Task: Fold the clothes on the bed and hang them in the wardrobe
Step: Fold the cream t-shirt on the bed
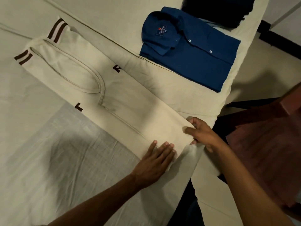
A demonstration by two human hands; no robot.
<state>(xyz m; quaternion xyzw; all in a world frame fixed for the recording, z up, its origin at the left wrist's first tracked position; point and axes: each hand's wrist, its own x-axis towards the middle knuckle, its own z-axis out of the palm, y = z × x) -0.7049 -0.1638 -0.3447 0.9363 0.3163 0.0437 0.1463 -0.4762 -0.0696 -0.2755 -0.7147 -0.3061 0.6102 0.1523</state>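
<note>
Wide bed in a pale cream cotton sheet, lightly creased, serves as the folding surface. Cream knit T-shirt with brown striped cuffs and brown letters lies on it, already folded into a long narrow strip, sleeves tucked over the body, hem end near the bed edge. Folded navy button-up shirt with white buttons sits beside it, apart, probably done. Dark folded garment at the far corner, detail unclear. Left hand lies flat, fingers straight, pressing the hem to pin it. Right hand pinches the hem edge, likely to fold it upward.
</note>
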